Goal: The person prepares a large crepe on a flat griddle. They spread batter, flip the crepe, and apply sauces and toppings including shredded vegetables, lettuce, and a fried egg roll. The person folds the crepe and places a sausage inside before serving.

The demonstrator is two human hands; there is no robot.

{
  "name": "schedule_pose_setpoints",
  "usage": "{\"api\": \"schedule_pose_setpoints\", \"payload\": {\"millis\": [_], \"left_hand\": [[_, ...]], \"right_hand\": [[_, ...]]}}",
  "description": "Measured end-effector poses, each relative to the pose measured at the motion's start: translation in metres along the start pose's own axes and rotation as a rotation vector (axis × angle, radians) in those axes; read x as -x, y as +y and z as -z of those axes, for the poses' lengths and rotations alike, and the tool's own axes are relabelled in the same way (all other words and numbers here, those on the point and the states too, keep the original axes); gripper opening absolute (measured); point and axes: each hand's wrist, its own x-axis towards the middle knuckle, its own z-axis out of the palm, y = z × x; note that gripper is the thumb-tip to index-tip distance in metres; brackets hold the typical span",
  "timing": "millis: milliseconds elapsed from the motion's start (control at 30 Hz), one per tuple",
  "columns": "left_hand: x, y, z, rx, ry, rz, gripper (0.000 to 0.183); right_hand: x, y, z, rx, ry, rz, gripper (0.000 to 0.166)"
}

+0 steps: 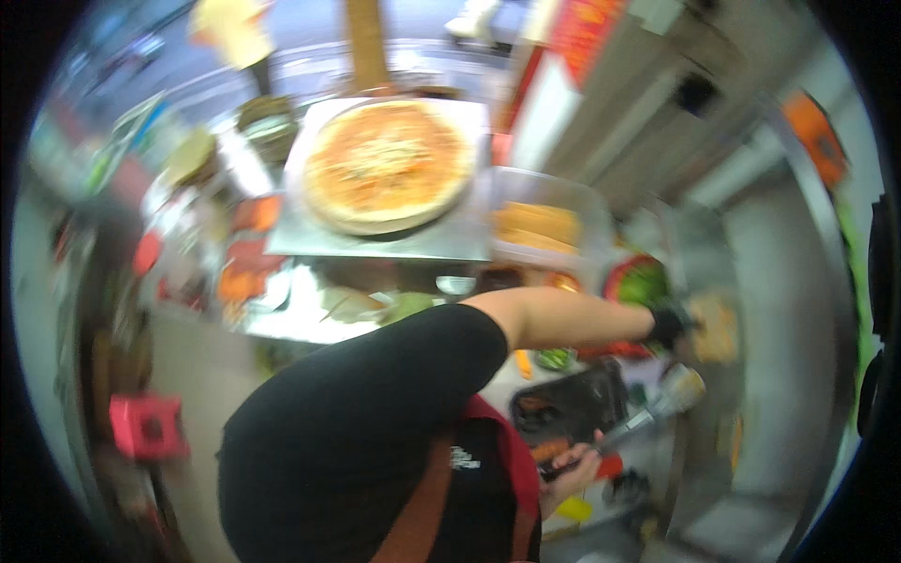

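My left arm reaches across to the right, and my left hand [672,325], in a black glove, is at the near edge of a pale yellow piece of food [716,329] on the grey metal cooking surface [781,338]. Blur hides how its fingers are set and whether they grip the food. Lower down, my bare right hand [574,470] is closed around the dark handle of a metal spatula [640,420]. Its broad blade [683,389] points up and right, with yellowish residue on it.
A big round flatbread [387,165] sits on a raised metal stand [380,246]. Beside it, a clear plastic tub [595,211] holds yellow-orange slabs [538,226]. Green vegetables [639,280], a dark tray [584,401] and a red-pink box [148,426] surround me. A person in yellow [232,32] is outside.
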Motion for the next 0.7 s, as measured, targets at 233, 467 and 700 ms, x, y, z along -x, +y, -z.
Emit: {"api": "schedule_pose_setpoints", "payload": {"millis": [233, 467, 700], "left_hand": [[0.230, -0.026, 0.094, -0.528, 0.305, 0.257, 0.036], [0.501, -0.019, 0.147, -0.563, 1.182, 0.638, 0.030], [0.656, -0.049, 0.203, -0.608, 1.581, 0.886, 0.033]], "right_hand": [[-0.053, 0.005, -0.056, -0.007, -0.477, -0.114, 0.041], [-0.055, 0.007, -0.173, -0.036, -0.876, -0.144, 0.045], [0.040, 0.025, -0.295, -0.048, -0.928, -0.362, 0.041]]}}
